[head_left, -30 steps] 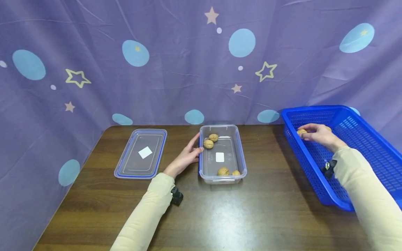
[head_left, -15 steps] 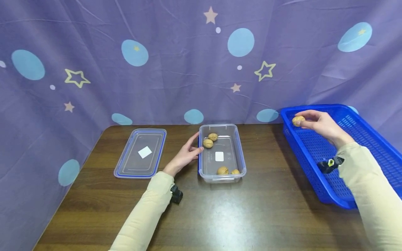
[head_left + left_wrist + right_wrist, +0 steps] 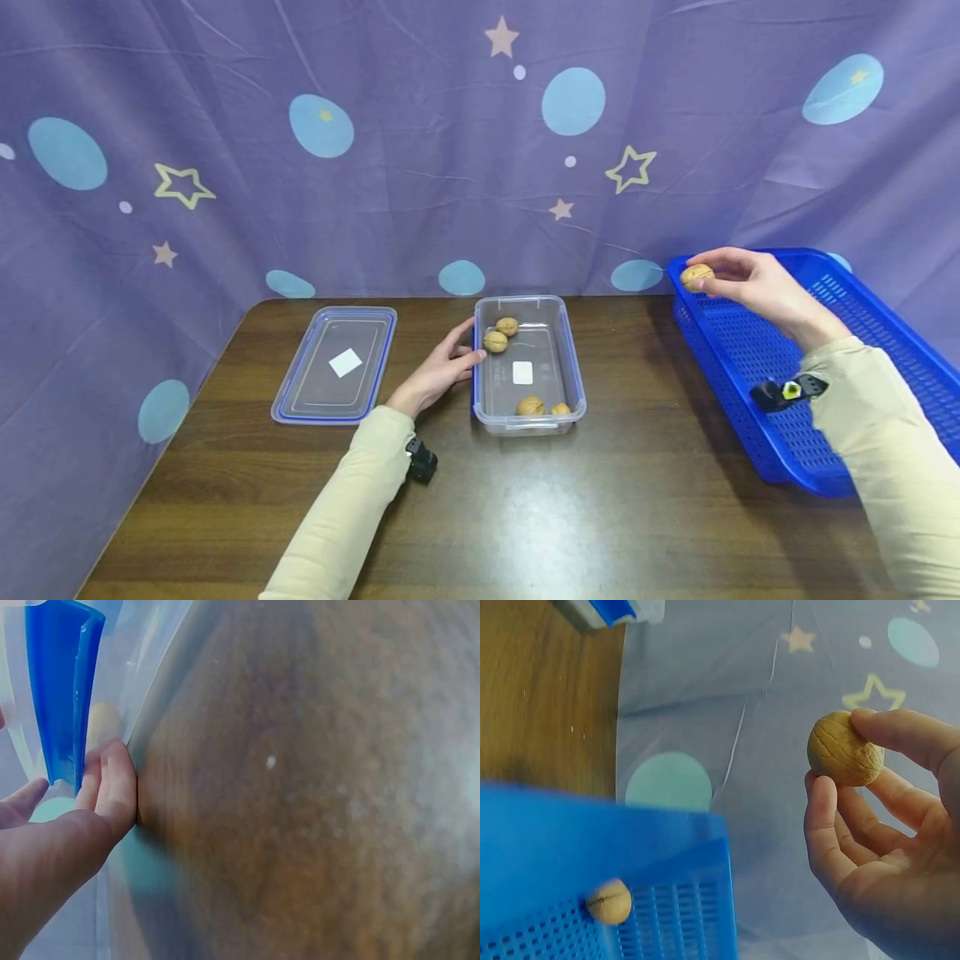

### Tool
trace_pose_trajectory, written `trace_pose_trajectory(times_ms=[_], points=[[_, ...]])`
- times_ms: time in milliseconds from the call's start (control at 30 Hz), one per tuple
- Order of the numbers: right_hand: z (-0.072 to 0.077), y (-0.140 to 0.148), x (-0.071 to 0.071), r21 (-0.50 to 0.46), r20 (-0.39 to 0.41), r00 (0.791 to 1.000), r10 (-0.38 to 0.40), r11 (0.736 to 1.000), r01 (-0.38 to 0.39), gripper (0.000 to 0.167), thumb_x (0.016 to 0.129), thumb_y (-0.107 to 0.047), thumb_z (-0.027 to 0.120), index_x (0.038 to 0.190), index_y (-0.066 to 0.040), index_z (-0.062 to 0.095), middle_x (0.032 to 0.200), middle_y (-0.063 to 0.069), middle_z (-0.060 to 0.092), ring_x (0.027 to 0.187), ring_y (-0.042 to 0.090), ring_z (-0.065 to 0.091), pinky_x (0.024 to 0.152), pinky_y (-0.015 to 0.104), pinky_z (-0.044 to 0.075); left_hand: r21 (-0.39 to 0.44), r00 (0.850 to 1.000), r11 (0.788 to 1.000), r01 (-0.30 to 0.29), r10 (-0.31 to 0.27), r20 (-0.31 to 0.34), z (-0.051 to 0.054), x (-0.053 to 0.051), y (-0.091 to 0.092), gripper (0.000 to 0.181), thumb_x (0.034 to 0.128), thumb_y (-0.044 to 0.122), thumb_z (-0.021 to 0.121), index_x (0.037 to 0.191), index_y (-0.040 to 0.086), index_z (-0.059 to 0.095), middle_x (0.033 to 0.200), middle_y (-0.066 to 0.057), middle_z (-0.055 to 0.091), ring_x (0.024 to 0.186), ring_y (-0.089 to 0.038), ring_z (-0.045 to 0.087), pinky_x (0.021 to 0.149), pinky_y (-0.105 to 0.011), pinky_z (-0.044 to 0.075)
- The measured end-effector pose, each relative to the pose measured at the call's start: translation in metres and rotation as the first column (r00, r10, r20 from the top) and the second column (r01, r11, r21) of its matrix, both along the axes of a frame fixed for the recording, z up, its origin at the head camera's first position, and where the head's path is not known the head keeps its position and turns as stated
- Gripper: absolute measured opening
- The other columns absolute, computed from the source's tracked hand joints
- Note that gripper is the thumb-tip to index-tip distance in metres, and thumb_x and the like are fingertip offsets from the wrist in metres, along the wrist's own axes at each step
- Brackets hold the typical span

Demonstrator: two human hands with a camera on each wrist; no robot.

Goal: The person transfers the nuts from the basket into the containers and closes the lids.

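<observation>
My right hand (image 3: 772, 292) pinches a walnut (image 3: 697, 278) between thumb and fingertips, above the far left corner of the blue basket (image 3: 723, 400). In the right wrist view this walnut (image 3: 845, 750) is well off the basket, and another walnut (image 3: 610, 902) lies inside it. With fingers extended, my left hand (image 3: 438, 375) touches the left side of a clear plastic box (image 3: 555, 358). Two walnuts (image 3: 496, 342) lie at the box's far left, two more walnuts (image 3: 531, 406) at its near end. Beside the left fingers hangs a blue latch (image 3: 64, 690).
A clear lid (image 3: 337, 392) with a blue seal and a white label lies left of the box on the wooden table (image 3: 465, 517). Behind the table hangs a purple curtain (image 3: 420, 167) with stars and dots.
My right hand has lifted the walnut up from inside the basket and moved it left to the basket's far left corner. The left hand stays at the box.
</observation>
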State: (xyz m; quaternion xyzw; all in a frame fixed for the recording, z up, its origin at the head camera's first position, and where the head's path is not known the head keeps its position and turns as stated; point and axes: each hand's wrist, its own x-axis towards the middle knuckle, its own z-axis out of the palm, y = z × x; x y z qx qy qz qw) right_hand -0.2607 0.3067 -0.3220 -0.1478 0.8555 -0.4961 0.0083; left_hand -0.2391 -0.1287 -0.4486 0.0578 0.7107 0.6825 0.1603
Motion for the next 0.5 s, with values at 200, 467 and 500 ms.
trace_pose_trajectory(times_ms=[200, 467, 500], points=[[0.000, -0.018, 0.004, -0.022, 0.002, 0.999, 0.054, 0.998, -0.054, 0.028, 0.092, -0.005, 0.063, 0.120, -0.001, 0.062, 0.097, -0.007, 0.069, 0.089, 0.005, 0.064, 0.077, 0.016, 0.052, 0.008, 1.000, 1.000, -0.003, 0.003, 0.011, 0.001, 0.001, 0.001, 0.071, 0.0960, 0.007, 0.055, 0.155, 0.018, 0.019, 0.127, -0.029, 0.044, 0.116, -0.037, 0.050, 0.102, -0.046, 0.043], [-0.006, -0.042, 0.010, -0.014, -0.019, 0.996, 0.091, 0.996, -0.092, 0.031, 0.089, -0.007, 0.068, 0.119, 0.000, 0.063, 0.098, -0.006, 0.069, 0.093, 0.007, 0.063, 0.079, 0.016, 0.049, -0.012, 1.000, 1.000, -0.008, 0.008, 0.010, 0.000, -0.001, 0.000, 0.072, 0.0950, 0.008, 0.057, 0.155, 0.019, 0.019, 0.126, -0.028, 0.046, 0.106, -0.033, 0.055, 0.089, -0.037, 0.051], [-0.007, -0.045, 0.010, -0.020, -0.020, 0.994, 0.104, 0.994, -0.104, 0.030, 0.089, -0.007, 0.068, 0.118, -0.001, 0.064, 0.099, -0.006, 0.069, 0.093, 0.007, 0.062, 0.079, 0.016, 0.049, -0.022, 1.000, 1.000, -0.009, 0.009, 0.009, 0.000, -0.001, 0.000, 0.072, 0.0948, 0.008, 0.057, 0.155, 0.019, 0.019, 0.125, -0.028, 0.047, 0.102, -0.031, 0.056, 0.085, -0.034, 0.052]])
